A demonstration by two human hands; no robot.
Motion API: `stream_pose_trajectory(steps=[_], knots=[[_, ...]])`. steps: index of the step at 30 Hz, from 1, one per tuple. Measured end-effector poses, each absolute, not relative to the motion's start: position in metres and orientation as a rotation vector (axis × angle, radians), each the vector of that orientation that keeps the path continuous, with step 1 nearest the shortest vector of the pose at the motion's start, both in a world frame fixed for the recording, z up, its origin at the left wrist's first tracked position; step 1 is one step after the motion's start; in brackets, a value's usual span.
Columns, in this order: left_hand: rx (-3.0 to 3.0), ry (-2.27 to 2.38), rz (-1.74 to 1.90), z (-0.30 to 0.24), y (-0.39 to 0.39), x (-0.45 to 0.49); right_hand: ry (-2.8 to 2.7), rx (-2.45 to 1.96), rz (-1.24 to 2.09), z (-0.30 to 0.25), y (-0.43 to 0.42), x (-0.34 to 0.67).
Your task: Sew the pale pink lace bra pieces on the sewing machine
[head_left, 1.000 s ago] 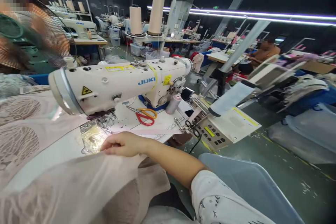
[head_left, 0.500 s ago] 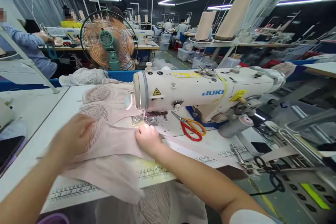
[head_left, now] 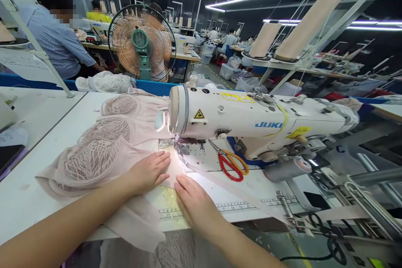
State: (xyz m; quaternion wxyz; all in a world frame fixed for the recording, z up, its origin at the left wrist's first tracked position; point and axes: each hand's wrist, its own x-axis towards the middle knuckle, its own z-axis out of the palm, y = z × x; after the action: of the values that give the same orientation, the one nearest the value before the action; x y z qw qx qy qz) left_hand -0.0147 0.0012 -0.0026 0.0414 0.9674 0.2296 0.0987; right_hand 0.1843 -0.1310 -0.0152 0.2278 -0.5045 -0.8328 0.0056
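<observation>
**Sewing station: both hands on garment at the needle area**

Through my head feed I observe a white tabletop (head_left: pixel 21 205) carrying the whole work area. A white sewing machine (head_left: pixel 232 113) stands on it, its head pointing left. A fan (head_left: pixel 141 44) stands beyond the far edge.

I find the pale pink garment (head_left: pixel 91 159), with lace panels, lying left of and in front of the machine; its right end lies just before the needle area. A pale strip (head_left: pixel 232 188) runs from near the needle area to the metal guide at right.

My left hand (head_left: pixel 149 173) is palm down on the garment, fingers extended, thumb spread, gripping nothing. My right hand (head_left: pixel 194 203) has its fingers extended, tips touching the garment's right edge; I cannot tell whether it pinches the cloth.

I note a grey thread spool (head_left: pixel 287 169) beside the machine base and scissors (head_left: pixel 222 153) near it.
</observation>
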Motion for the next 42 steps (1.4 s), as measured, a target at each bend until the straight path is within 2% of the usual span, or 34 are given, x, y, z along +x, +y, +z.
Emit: stream_pose_trajectory(steps=[21, 26, 31, 36, 42], knots=[[3.016, 0.679, 0.265, -0.005, 0.027, 0.005, -2.274, -1.564, 0.052, -0.014, -0.139, 0.182], [3.103, 0.617, 0.363, 0.002, 0.041, 0.009, -2.285, -1.571, 0.034, -0.012, -0.128, 0.178], [3.264, 0.533, 0.547, 0.01, 0.013, 0.009, -2.26, -1.556, 0.012, -0.012, -0.117, 0.17], [3.097, 0.74, 0.446, 0.01, -0.024, 0.002, -2.201, -1.543, 0.005, -0.015, -0.111, 0.163], [3.035, 0.487, 0.501, 0.011, -0.009, -0.005, -2.165, -1.541, 0.011, -0.018, -0.11, 0.16]])
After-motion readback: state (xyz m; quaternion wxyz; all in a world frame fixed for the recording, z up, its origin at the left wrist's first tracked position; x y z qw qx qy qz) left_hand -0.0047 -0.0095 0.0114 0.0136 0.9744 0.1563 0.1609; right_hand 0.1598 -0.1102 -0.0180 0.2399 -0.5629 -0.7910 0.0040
